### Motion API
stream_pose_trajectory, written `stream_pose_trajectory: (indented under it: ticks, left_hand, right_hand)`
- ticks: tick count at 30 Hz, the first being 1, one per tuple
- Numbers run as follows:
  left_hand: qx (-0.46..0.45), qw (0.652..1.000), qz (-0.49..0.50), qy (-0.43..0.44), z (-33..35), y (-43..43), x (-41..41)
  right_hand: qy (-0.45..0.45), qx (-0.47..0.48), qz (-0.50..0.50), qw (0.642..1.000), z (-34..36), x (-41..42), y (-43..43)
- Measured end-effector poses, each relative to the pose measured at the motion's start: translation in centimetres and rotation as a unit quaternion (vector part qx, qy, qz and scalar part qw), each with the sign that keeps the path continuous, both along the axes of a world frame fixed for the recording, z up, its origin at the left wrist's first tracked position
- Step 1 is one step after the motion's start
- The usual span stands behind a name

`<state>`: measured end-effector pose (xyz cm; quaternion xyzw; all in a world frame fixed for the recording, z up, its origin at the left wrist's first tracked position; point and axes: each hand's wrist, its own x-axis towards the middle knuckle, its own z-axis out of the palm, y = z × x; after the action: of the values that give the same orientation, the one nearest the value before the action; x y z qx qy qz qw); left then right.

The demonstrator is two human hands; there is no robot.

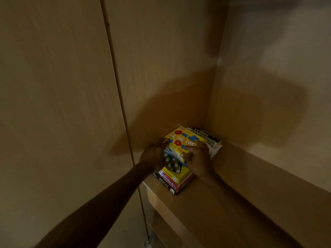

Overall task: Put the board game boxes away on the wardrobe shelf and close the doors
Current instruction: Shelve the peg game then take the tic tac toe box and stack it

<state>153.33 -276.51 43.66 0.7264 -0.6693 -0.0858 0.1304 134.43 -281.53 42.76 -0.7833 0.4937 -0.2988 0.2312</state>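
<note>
Yellow Tic Tac Toe box [182, 140] tops the box stack [176, 178] in the wardrobe shelf [206, 203] back-left corner. Left hand [154, 156] and right hand [198, 158] clasp its near corners (door [53, 104] open).

I see the stack of boxes [176, 158] on the wardrobe shelf [206, 203], in its back left corner, my left hand [154, 155] and right hand [199, 158] on either side.

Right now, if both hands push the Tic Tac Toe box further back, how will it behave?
The Tic Tac Toe box looks like stiff, light cardboard, so it should slide flat. It sits atop an uneven stack of boxes, so it may shift sideways or drag one underneath.
</note>
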Motion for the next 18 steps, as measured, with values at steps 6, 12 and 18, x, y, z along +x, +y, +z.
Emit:
stream_pose_trajectory:
  ticks: [6,12,18]
  left_hand:
    - [-0.025,0.993,0.017,0.113,-0.4,0.6,0.2]
    - [-0.118,0.948,0.091,0.283,-2.8,4.4,-0.5]
    - [-0.162,0.893,0.178,0.381,-5.5,13.3,-1.6]
  right_hand:
    - [0.006,-0.012,0.029,0.999,0.4,-0.5,0.7]
    - [-0.082,-0.047,0.053,0.994,-1.2,-2.4,3.3]
    - [-0.144,0.027,0.052,0.988,-3.9,-2.4,10.3]
